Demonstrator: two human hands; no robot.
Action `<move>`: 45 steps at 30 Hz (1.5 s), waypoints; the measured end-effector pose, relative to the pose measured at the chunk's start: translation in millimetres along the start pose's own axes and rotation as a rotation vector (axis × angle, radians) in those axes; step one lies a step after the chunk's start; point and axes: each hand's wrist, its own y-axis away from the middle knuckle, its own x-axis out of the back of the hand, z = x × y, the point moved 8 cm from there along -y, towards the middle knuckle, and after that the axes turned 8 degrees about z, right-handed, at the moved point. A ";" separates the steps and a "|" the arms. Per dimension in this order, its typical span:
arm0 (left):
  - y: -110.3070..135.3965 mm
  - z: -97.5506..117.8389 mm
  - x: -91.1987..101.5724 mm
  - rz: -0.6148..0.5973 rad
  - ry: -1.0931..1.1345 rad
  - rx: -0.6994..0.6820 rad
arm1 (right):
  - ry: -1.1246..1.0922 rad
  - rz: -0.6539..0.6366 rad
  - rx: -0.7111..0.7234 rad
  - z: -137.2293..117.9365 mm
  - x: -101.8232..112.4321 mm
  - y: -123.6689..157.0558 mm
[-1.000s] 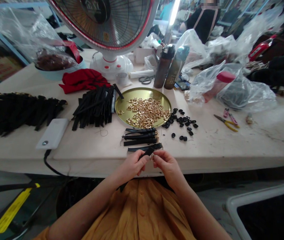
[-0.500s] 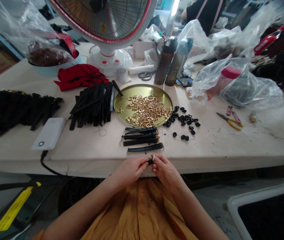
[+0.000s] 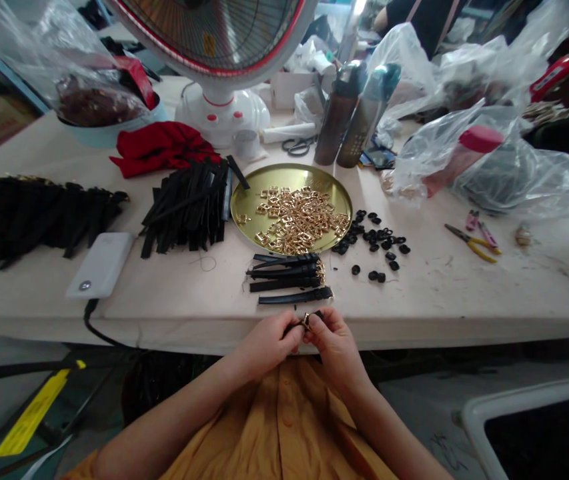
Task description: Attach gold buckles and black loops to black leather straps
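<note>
At the table's front edge, my left hand point(image 3: 277, 339) is closed on a black strap point(image 3: 291, 327). A small gold buckle point(image 3: 306, 321) sits on the strap between my two hands. My right hand point(image 3: 334, 337) pinches the strap's other end, which shows black beyond the buckle; the fingers partly hide it. Just past my hands lie several black straps with gold buckles point(image 3: 289, 273) at their right ends. Behind them a round gold tray point(image 3: 294, 175) bears a heap of loose gold buckles point(image 3: 304, 217). Small black loops point(image 3: 381, 237) are scattered to the tray's right.
Left of the tray is a pile of black strips point(image 3: 187, 207); farther left lie more straps point(image 3: 39, 213) and a white power bank point(image 3: 101, 265) with a cable. A fan point(image 3: 219, 113), two bottles point(image 3: 341, 120), plastic bags point(image 3: 529, 167) and pliers point(image 3: 471, 243) surround the work area.
A black strap end now shows on the right of the buckle, in my right fingers. Earlier, those fingers pinched the buckle at the strap's end. The view has shifted slightly.
</note>
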 end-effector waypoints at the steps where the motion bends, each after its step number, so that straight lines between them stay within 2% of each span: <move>1: 1.1 -1.7 -0.2 -0.013 -0.001 0.017 | -0.034 0.025 -0.022 1.9 2.7 -1.3; 5: 3.8 -3.2 -1.8 -0.031 0.064 0.045 | -0.057 0.074 -0.022 1.7 6.5 -3.1; 10: 2.1 -4.4 -4.5 0.009 0.217 0.055 | 0.080 -0.022 0.044 2.0 -4.6 4.8; 12: 2.3 -9.2 -8.4 -0.008 0.281 0.093 | 0.097 -0.032 0.043 4.6 -5.2 7.4; 17: 5.0 -21.6 -19.2 -0.073 0.427 0.221 | 0.172 0.032 0.073 3.1 5.7 6.5; 23: 6.6 -18.4 -27.6 -0.125 0.563 0.317 | 0.045 -0.014 -0.036 4.6 5.6 7.8; 25: 7.7 -18.1 -27.6 -0.097 0.554 0.325 | 0.113 0.000 0.020 -1.4 5.7 11.1; 29: 10.8 -17.3 -20.4 0.025 0.438 0.269 | 0.398 0.050 0.305 -22.9 4.4 22.3; 31: 12.4 -12.5 -13.9 0.079 0.363 0.196 | 0.472 0.065 0.386 -28.5 3.4 26.8; 34: 15.0 -4.1 -8.0 0.082 0.307 0.124 | 0.422 0.040 0.350 -28.8 1.8 27.7; 37: 14.2 -0.8 -3.8 0.063 0.268 0.105 | 0.302 -0.080 0.260 -28.7 -6.0 28.1; 42: 0.9 -0.9 -1.5 0.085 0.272 0.124 | 0.436 -0.166 0.411 -48.5 -12.4 34.0; 45: -8.5 9.7 -3.5 0.067 0.288 0.062 | 0.526 -0.232 0.469 -59.6 -8.0 25.0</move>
